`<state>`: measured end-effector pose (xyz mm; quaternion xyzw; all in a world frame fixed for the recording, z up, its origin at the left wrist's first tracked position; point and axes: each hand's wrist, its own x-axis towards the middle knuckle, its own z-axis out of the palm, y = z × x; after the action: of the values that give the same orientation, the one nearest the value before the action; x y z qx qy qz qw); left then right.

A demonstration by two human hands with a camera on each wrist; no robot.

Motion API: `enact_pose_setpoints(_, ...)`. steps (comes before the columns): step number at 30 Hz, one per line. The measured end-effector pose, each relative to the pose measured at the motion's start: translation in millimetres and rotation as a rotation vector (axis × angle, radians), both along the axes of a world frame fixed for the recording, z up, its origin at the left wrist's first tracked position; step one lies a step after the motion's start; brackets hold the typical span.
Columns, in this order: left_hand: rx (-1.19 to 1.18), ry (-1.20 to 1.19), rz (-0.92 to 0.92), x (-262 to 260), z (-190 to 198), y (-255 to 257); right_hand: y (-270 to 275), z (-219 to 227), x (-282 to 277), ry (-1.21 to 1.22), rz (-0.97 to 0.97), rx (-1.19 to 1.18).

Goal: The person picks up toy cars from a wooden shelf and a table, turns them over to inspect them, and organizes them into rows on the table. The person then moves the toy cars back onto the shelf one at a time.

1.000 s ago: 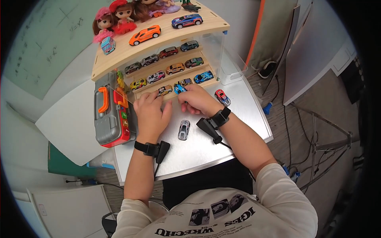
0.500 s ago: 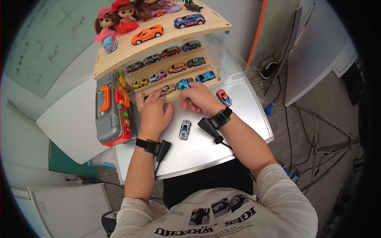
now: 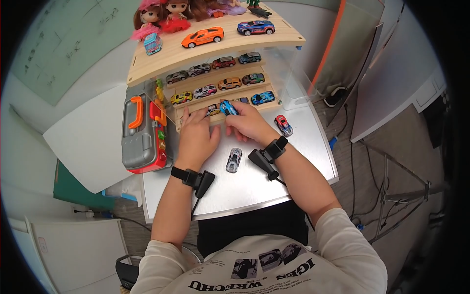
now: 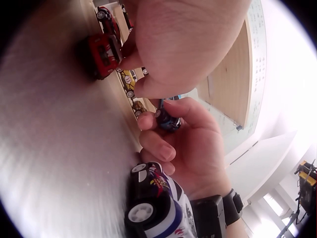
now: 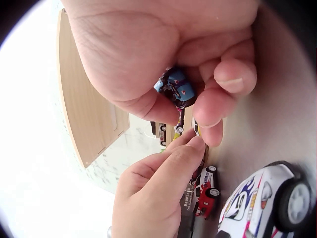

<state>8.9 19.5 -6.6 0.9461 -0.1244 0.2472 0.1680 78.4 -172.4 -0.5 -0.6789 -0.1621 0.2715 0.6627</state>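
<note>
The desk (image 3: 249, 188) carries a wooden display case (image 3: 156, 63), its steps lined with toy cars, and a grey toolbox (image 3: 134, 144) beside it. In front of the case, the right hand (image 3: 248, 122) has just shifted along the bottom step towards the left hand (image 3: 197, 141), turning the blue car (image 3: 228, 108) it carries more steeply; so that car is held up rather than standing in the row. Both forearms reach forward from the desk's near edge, wrists low, the hands angled towards each other. The right fingers pinch the blue car against the thumb at the bottom step; the left fingers spread loosely over the step's left end, close to a red car (image 4: 101, 57), and whether they touch it I cannot tell. A silver car (image 3: 234, 160) lies nearer the person, and another red one (image 3: 283, 125) to the right
</note>
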Motion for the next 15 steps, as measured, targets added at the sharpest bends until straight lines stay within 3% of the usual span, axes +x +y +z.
enact_pose_setpoints(15, -0.008, 0.0, 0.0, -0.5, 1.3, -1.0, 3.0, 5.9, -1.5, -0.01, -0.019, -0.036)
